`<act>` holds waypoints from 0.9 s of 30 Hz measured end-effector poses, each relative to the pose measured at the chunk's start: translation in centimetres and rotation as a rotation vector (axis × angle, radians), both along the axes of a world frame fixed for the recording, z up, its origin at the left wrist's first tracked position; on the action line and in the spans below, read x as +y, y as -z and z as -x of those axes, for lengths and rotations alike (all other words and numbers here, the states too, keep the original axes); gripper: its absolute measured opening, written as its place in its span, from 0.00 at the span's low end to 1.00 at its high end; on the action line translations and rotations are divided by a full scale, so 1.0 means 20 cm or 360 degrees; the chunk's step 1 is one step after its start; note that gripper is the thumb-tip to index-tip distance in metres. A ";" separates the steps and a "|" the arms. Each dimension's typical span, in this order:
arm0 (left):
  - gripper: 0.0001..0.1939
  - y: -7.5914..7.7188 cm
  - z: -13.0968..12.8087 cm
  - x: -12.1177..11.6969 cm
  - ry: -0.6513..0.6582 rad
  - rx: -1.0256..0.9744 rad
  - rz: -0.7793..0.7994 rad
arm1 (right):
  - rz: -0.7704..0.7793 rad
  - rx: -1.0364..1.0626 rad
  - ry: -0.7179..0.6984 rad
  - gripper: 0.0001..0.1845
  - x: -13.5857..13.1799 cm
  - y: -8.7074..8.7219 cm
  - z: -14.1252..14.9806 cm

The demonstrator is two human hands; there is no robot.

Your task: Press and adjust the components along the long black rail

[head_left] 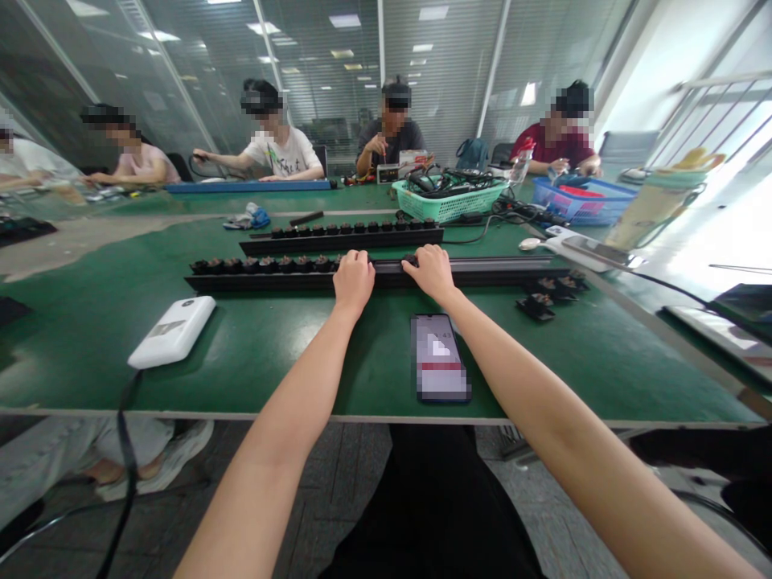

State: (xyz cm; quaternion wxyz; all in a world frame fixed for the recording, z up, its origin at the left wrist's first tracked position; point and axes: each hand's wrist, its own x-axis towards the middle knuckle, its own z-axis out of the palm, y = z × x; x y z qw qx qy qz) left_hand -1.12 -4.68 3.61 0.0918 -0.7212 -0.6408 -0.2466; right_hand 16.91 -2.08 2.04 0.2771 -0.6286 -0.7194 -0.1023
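Observation:
A long black rail [271, 284] lies crosswise on the green table, with a row of small black modules with coppery metal parts [232, 265] along its left half. My left hand [355, 281] is closed over the rail near its middle, at the right end of that row; its fingertips are partly hidden. Just to the right, my right hand [431, 272] pinches a small black module [410, 261] at the rail's channel. Whether that piece is seated cannot be made out. Several loose modules [536, 306] lie by the rail's right end.
Behind lies a second black rail [343, 240] filled with modules. A phone [440, 362] and a white power bank [172, 331] lie in front. Farther back are a green basket of cables [449, 205], a blue basket [603, 209] and a jug [648, 209]. Several people sit across the table.

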 end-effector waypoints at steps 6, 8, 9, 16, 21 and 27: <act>0.17 0.00 0.00 -0.01 -0.0006 -0.0001 0.0024 | 0.0034 -0.0004 0.0006 0.17 -0.01 -0.01 0.00; 0.17 0.00 0.00 -0.01 -0.0008 0.0000 0.0024 | 0.0022 -0.0002 0.0006 0.17 -0.01 0.00 0.00; 0.17 0.00 0.00 -0.01 -0.0008 0.0001 0.0023 | 0.0009 0.0001 0.0004 0.17 -0.01 0.00 0.00; 0.16 -0.01 0.00 -0.01 -0.0008 -0.0007 0.0013 | -0.0020 0.0013 0.0013 0.17 0.00 0.01 0.00; 0.17 0.00 0.00 -0.01 -0.0005 -0.0011 0.0000 | -0.0031 0.0018 0.0012 0.17 0.00 0.01 0.00; 0.17 0.00 0.00 -0.01 -0.0003 -0.0014 0.0010 | 0.0040 -0.0011 0.0033 0.18 -0.01 -0.01 0.00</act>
